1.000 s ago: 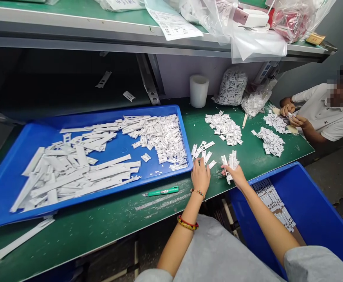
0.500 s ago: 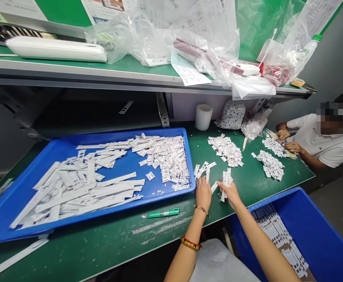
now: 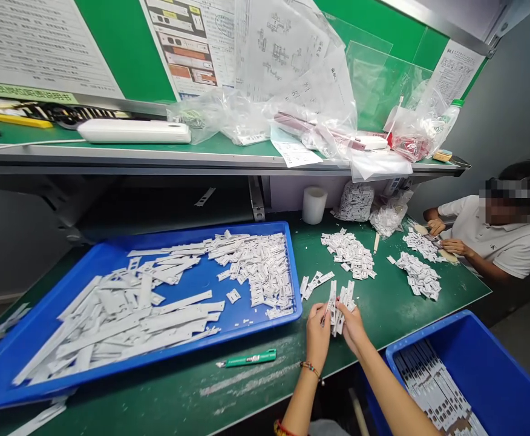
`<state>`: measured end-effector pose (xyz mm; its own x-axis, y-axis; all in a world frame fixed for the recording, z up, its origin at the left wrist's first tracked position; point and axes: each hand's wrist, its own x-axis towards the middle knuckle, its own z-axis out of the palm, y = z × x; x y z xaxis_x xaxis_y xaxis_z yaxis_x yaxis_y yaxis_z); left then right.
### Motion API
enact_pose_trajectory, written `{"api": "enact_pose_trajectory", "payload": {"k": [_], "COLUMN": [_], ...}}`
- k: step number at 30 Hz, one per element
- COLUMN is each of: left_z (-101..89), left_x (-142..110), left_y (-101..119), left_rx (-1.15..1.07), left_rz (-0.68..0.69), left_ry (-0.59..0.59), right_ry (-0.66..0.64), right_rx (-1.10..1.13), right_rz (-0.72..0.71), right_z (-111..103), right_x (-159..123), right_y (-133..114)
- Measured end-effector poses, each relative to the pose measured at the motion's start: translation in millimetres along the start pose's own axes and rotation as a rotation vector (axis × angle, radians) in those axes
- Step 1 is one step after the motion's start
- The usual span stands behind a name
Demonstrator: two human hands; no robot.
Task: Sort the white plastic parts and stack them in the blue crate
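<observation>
My left hand (image 3: 318,332) is closed on a narrow white strip (image 3: 333,295) with small cut-outs, held upright. Close against it, my right hand (image 3: 354,329) grips a bundle of similar white strips (image 3: 347,295), fanned a little. Both hands are together above the green table (image 3: 287,375), near its front edge. Just beyond them lie a few loose white pieces with openings (image 3: 316,282). A larger pile of small white pieces (image 3: 350,253) sits behind those. The fingertips are partly hidden by the strips.
A blue tray (image 3: 296,266) of long strips and small pieces stands at left. A green cutter knife (image 3: 250,358) lies before it. At lower right is a blue bin (image 3: 458,324) holding rows of strips. Across the table's right end, a person (image 3: 503,236) handles parts near another pile (image 3: 417,275).
My hands have come together, and the left hand's strip now stands beside the right hand's bundle. The camera view has tilted up, showing more of the wall above the shelf.
</observation>
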<state>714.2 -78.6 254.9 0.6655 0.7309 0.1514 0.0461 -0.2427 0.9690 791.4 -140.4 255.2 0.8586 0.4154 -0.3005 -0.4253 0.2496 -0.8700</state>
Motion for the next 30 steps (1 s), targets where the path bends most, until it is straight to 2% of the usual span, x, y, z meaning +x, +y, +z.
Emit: {"api": "enact_pose_trajectory", "payload": {"k": [2,4,7,9,12,15,18,21,23,26,30], "left_z": [8.3,15.7,18.4,14.2,5.7,2.7,6.1,12.0,16.3,23.5,31.6], "left_x": [-8.6,-17.9,-29.2,-32.7,-30.9,-23.5,-15.1,-9.5,-9.1,-15.1,-29.2], "left_y": [10.0,19.1,23.5,18.9,6.6,-5.2,-13.8,-18.2,-16.7,-7.5,7.5], "left_rx": [0.177,0.316,0.439,0.54,0.675,0.531,0.332,0.218,0.14,0.084,0.169], "left_rz": [0.061,0.149,0.272,0.25,0.141,0.045,-0.04,-0.077,-0.085,-0.066,-0.012], "left_ry": [-0.007,-0.061,-0.116,-0.04,0.02,-0.025,-0.011,-0.031,-0.051,-0.079,-0.104], "right_ry": [-0.009,0.004,0.076,0.152,0.191,0.128,0.167,0.241,0.238,0.169,0.046], "right_rx": [0.047,0.061,0.031,-0.005,-0.159,-0.391,-0.479,-0.443,-0.4,-0.308,-0.251], "right_rz": [0.002,0.063,0.146,0.077,-0.153,-0.287,-0.297,-0.214,-0.149,-0.104,-0.016], "right_z": [-2.1,-8.2,-26.8,-42.6,-61.7,-68.5,-66.0,-60.8,-57.0,-50.7,-45.4], "right_x": [-2.7,-3.8,-2.2,0.2,3.7,5.7,5.8,2.3,-2.1,-8.1,-6.8], "right_y": [-0.7,-3.6,-12.4,-20.2,-30.5,-33.6,-29.7,-21.4,-14.3,-4.5,-4.6]}}
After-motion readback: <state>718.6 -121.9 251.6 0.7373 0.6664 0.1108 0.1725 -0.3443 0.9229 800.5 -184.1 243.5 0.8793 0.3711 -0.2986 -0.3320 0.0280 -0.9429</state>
